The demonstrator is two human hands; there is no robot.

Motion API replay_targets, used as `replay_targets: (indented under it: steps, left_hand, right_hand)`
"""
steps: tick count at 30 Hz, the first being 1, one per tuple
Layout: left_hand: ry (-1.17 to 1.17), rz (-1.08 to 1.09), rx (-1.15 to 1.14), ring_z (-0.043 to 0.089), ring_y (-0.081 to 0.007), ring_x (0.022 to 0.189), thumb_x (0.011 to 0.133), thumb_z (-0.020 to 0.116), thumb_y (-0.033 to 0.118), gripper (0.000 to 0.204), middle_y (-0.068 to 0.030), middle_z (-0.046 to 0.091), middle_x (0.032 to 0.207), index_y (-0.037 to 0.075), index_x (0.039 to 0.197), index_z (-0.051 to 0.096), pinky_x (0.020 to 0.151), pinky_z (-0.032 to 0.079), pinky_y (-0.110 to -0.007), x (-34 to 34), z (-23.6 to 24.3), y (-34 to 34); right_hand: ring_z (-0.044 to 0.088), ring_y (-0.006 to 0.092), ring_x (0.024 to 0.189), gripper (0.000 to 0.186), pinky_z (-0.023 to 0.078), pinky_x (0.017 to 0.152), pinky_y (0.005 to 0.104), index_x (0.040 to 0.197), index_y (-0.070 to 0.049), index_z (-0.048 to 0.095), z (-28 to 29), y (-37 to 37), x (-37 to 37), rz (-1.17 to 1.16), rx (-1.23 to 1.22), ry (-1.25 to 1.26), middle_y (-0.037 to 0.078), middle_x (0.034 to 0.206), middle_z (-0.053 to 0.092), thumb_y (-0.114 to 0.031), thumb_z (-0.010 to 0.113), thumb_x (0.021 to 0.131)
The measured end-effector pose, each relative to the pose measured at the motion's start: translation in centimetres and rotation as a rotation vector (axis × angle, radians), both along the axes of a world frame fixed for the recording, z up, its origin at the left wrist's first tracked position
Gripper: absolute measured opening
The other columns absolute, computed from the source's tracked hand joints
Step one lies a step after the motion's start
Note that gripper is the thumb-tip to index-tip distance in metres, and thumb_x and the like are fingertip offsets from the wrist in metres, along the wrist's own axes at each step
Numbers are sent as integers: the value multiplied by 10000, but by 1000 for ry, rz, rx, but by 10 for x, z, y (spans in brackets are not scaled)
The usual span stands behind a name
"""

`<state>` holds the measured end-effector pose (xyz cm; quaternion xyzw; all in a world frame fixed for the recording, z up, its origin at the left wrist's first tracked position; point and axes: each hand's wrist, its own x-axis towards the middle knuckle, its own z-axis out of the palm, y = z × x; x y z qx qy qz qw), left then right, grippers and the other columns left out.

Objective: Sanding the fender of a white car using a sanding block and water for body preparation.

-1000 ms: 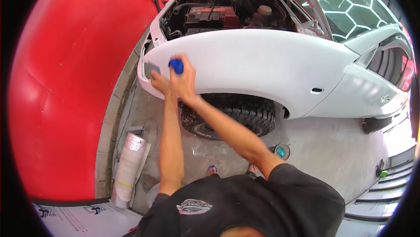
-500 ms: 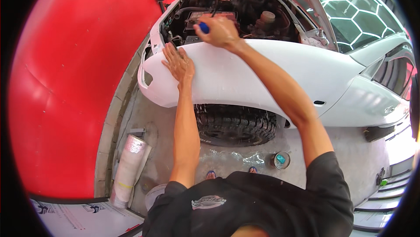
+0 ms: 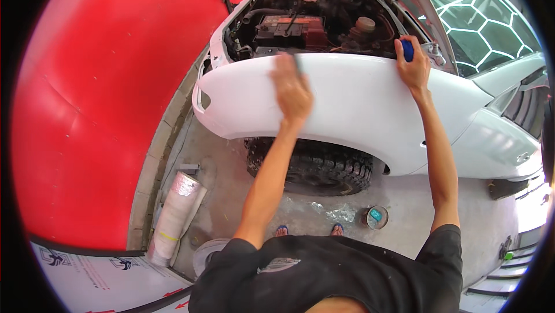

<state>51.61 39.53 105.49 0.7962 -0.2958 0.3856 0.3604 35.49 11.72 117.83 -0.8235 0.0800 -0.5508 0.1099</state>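
The white front fender (image 3: 358, 99) of a car spreads before me. Over its upper front part is my left hand (image 3: 292, 93), smeared by motion, fingers pointing away from me. A thin dark edge shows beside its fingers; what it is I cannot make out. At the rear end of the fender's upper edge, my right hand (image 3: 415, 70) is closed around a small, rounded blue object (image 3: 408, 51). Its exact kind is unclear, and part of it is hidden by the fingers.
Beyond the fender lies the uncovered engine bay with a battery (image 3: 283, 28). Below are a knobbly tire (image 3: 324, 168) and a round container (image 3: 377, 218) with something turquoise inside. A wrapped roll (image 3: 173, 220) lies at the left, near a red wall (image 3: 110, 105). The floor (image 3: 324, 206) is wet.
My right hand has moved right with the blue object, from the engine bay's front edge to the fender's rear. My left hand has slid right over the fender. The view has shifted slightly.
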Motion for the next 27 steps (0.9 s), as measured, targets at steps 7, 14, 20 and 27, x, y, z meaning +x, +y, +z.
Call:
replay_targets:
  steps: [7,14,20,27]
  left_hand:
    - [226,290,-266,420,-372,1395,976,450,96,441,-241,504,1444,-52,1390,488,1186,263,-537,38,2,34]
    - [-112,124,-115,451,-372,1380,940,445,58,494,-208,517,1446,-15,1428,478,1194,279,-504,36,-14,27]
    - [-28,131,-213,444,-390,1379,986,466,181,472,-226,531,1428,-10,1416,502,1185,271,-519,41,-22,30]
    - [251,282,-327,445,-368,1378,1034,417,175,433,-202,517,1448,-12,1418,487,1181,261,-529,61,-13,58]
  right_hand:
    - [688,358,813,202,533,702,397,1009,-80,656,-8,1,4,17,-64,-47,131,914,702,-261,700,929]
    - [695,347,845,218,543,723,396,1019,-92,674,-9,2,5,47,-74,-68,121,960,715,-282,710,916]
    - [696,330,838,229,542,716,387,1008,-96,679,-14,2,6,-26,-68,-70,100,955,718,-294,724,902]
    - [696,324,839,215,543,711,376,1009,-92,670,-13,2,6,-21,-108,-75,93,962,713,-270,722,901]
